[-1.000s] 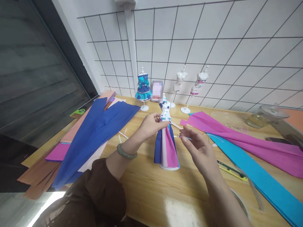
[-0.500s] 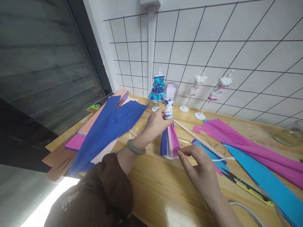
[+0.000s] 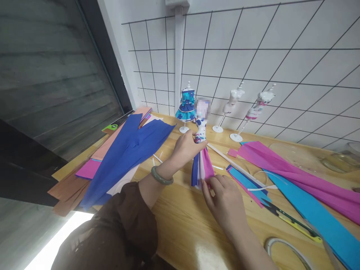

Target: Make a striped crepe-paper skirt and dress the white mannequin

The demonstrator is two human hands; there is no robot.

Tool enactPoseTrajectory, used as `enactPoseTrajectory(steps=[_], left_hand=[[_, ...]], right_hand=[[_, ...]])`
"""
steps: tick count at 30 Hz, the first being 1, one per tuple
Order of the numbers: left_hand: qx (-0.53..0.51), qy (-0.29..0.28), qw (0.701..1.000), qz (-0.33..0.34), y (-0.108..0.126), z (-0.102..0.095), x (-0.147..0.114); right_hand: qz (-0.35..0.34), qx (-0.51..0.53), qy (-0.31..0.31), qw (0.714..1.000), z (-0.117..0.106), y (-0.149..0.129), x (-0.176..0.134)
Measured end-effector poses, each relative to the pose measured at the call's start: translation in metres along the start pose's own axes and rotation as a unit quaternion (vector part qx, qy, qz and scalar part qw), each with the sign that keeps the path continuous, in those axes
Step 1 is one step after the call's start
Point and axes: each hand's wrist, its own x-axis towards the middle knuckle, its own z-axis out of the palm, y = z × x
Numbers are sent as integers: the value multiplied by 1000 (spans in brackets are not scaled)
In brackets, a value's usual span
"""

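At the waist, my left hand [image 3: 185,147] is closed round a small doll figure [image 3: 200,129], with a white torso patterned in blue and pink. Its head area is blurred. Below the waist hangs a long skirt [image 3: 201,167] of blue, pale pink and magenta strips. My right hand [image 3: 223,197] pinches the skirt's lower hem between thumb and forefinger. Behind the figure stands a miniature dress form [image 3: 188,103] in a ruffled blue and turquoise dress.
Two white dress forms [image 3: 234,98] [image 3: 260,107] stand by the gridded wall. Blue crepe paper [image 3: 135,144] lies left; magenta paper [image 3: 281,163] and turquoise paper [image 3: 315,202] lie right. Yellow-and-black scissors [image 3: 292,221], a tape roll [image 3: 270,243] and white strips [image 3: 236,161] are also on the table.
My right hand has moved left along the hem, from the magenta edge towards the pale strip. My left hand keeps its hold on the figure's waist.
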Motion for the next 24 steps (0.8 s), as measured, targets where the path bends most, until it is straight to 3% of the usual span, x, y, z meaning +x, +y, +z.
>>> enactPoseTrajectory(steps=[9, 24], left_hand=[[11, -2, 1000, 1, -4, 3, 2], [-8, -40, 999, 16, -11, 7, 4]], right_hand=[[15, -72, 12, 997, 2, -2, 3], [14, 5, 9, 1000, -5, -4, 2]])
